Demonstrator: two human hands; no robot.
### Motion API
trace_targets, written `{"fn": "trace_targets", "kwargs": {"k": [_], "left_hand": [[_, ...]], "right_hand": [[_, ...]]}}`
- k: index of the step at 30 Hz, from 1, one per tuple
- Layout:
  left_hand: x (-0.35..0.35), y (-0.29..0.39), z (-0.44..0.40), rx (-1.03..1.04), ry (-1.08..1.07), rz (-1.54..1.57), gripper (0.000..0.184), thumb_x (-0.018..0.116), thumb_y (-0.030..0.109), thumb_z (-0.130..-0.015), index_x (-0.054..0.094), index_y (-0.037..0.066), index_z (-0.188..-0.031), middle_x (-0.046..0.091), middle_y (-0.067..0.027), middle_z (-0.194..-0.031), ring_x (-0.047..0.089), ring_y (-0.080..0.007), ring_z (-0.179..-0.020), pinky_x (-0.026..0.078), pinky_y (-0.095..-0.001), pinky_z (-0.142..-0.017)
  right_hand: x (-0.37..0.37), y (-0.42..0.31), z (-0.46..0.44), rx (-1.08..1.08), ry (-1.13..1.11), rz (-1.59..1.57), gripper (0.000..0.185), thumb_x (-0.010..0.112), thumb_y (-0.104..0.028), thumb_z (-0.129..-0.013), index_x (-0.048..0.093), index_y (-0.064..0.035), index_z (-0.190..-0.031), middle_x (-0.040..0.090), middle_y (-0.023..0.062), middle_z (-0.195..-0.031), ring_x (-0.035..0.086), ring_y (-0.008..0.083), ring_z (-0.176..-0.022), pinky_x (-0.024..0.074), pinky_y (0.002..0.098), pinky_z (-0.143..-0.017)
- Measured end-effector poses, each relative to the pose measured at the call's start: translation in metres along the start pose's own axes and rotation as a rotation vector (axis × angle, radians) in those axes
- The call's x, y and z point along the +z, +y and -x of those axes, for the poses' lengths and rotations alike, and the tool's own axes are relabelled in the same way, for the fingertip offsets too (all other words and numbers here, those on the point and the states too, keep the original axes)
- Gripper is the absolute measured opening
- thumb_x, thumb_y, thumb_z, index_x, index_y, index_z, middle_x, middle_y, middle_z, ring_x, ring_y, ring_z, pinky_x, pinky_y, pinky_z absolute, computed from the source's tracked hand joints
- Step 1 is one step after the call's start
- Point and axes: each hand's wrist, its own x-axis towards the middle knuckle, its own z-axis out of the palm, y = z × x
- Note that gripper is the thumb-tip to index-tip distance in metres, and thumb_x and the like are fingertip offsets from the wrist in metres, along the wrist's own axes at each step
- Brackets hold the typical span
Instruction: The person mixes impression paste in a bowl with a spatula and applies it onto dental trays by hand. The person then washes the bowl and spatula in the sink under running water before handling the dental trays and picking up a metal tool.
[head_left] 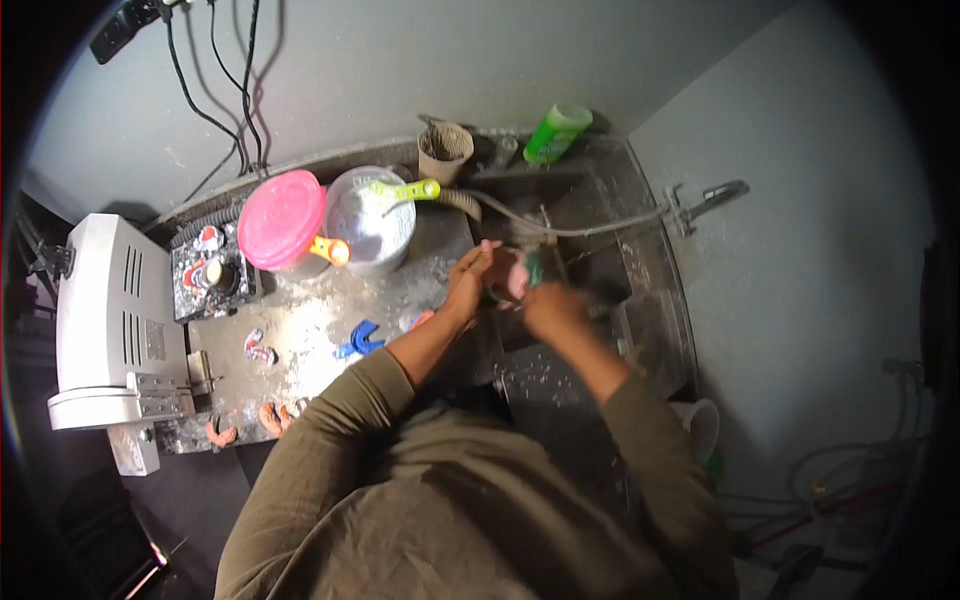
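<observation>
Left-hand [468, 285] fingers curl around one blurred green-and-pink item [519, 280]; right-hand [556, 312] fingers blurred, can't tell. Two tubs [283, 222] [372, 240], two scoops [331, 250] [412, 190], one green bottle [557, 134].

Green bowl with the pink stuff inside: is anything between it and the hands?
Nothing visible: the left hand holds the green bowl, and the right hand, blurred, is at its edge, close to the pink material.
</observation>
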Motion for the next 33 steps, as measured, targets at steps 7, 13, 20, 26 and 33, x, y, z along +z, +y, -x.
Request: {"fn": "trace_targets", "kwargs": {"k": [7,13,20,26,33], "left_hand": [[-0.008,0.004,-0.012,0.051,0.11,-0.093,0.047,0.055,0.045,-0.096,0.061,0.003,-0.117,0.066,-0.009,-0.108,0.06,-0.0185,-0.101,0.048,-0.034,-0.089],[-0.003,-0.006,-0.002,-0.084,-0.066,-0.122,0.052,0.057,0.05,-0.094,0.062,0.007,-0.122,0.066,-0.0079,-0.111,0.058,-0.0181,-0.107,0.046,-0.0339,-0.092],[-0.015,-0.013,-0.008,0.069,-0.003,-0.192,0.046,0.052,0.042,-0.099,0.059,0.004,-0.122,0.066,-0.0078,-0.107,0.061,-0.0173,-0.101,0.047,-0.0302,-0.089],[-0.006,-0.007,-0.007,0.214,0.164,-0.119,0.038,0.059,0.037,-0.096,0.064,0.005,-0.116,0.066,-0.0052,-0.104,0.06,-0.0131,-0.091,0.047,-0.0277,-0.08],[-0.015,-0.011,0.004,0.062,0.048,-0.174,0.04,0.059,0.041,-0.096,0.066,0.007,-0.115,0.065,-0.0039,-0.107,0.056,-0.0145,-0.098,0.043,-0.0289,-0.088]], "right_hand": [[0.004,-0.005,-0.002,-0.086,0.324,0.052,0.045,0.044,-0.037,-0.095,0.073,-0.0046,-0.085,0.07,0.0197,-0.085,0.069,0.0377,-0.078,0.0537,0.0451,-0.072],[-0.013,0.003,-0.012,0.058,0.056,-0.006,0.038,0.047,-0.036,-0.094,0.074,-0.0081,-0.093,0.07,0.0176,-0.095,0.069,0.0356,-0.088,0.0537,0.0449,-0.078],[0.042,0.007,-0.013,0.045,0.156,-0.246,0.044,0.046,-0.039,-0.096,0.067,-0.0026,-0.109,0.065,0.0244,-0.11,0.063,0.0372,-0.107,0.0492,0.0454,-0.088],[0.027,-0.002,-0.035,-0.129,0.092,-0.191,0.046,0.057,-0.045,-0.088,0.069,-0.0063,-0.109,0.067,0.0208,-0.109,0.065,0.0377,-0.102,0.0511,0.0434,-0.085],[0.004,-0.005,-0.018,0.16,0.059,-0.228,0.044,0.055,-0.043,-0.09,0.071,-0.0021,-0.094,0.069,0.0229,-0.094,0.067,0.0375,-0.089,0.0529,0.0442,-0.079]]}}
